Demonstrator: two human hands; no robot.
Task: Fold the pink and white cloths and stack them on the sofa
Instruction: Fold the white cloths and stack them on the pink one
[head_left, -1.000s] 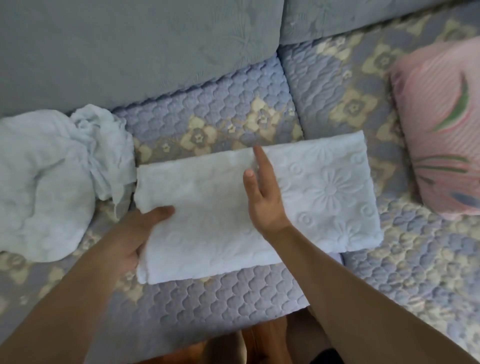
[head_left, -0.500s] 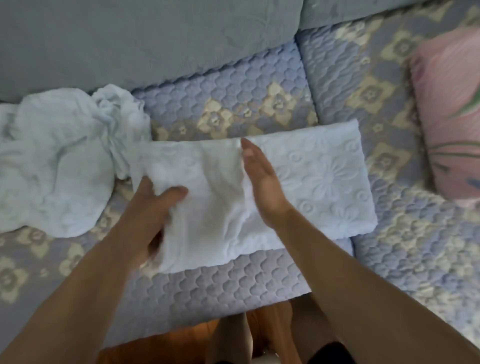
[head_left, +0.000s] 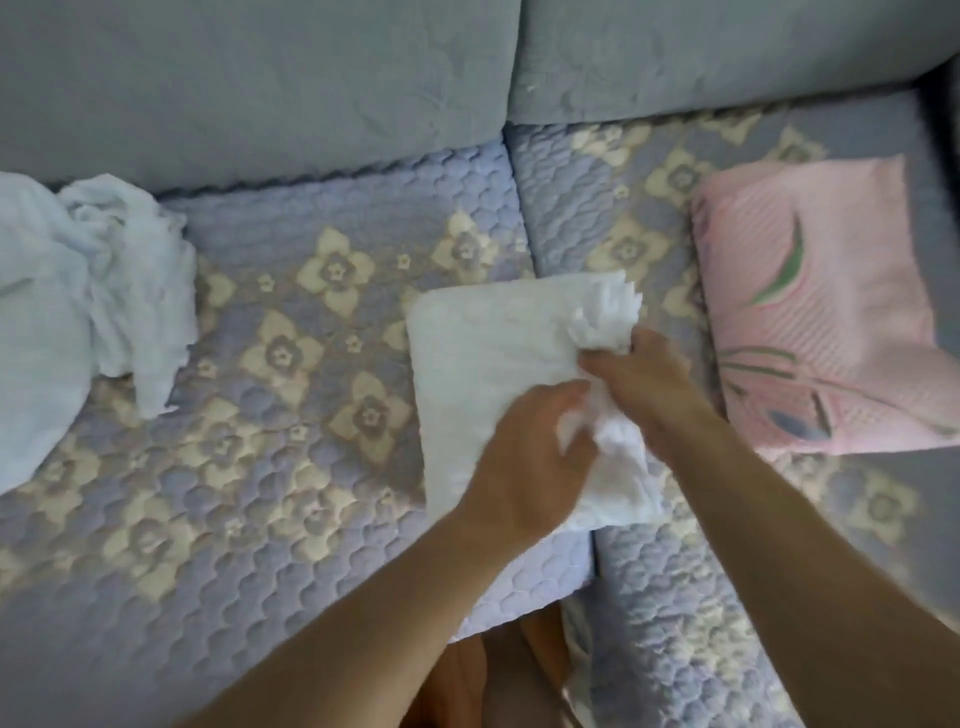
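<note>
Soft embossed white cloth (head_left: 478, 374), quilted matt sofa (head_left: 291, 467) cover, ribbed pink cloth (head_left: 852, 322), crumpled white cloth (head_left: 78, 312)

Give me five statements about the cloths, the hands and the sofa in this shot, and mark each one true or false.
1. Both hands grip the folded white cloth. True: the left hand and the right hand hold its right edge.
2. The pink cloth lies left of the white cloth. False: it lies to the right.
3. A crumpled white cloth sits at the left end of the sofa. True.
4. The folded white cloth is stacked on the pink cloth. False: it rests on the sofa seat, apart from it.
5. The sofa seat cover is plain. False: it is quilted with flowers.
</note>
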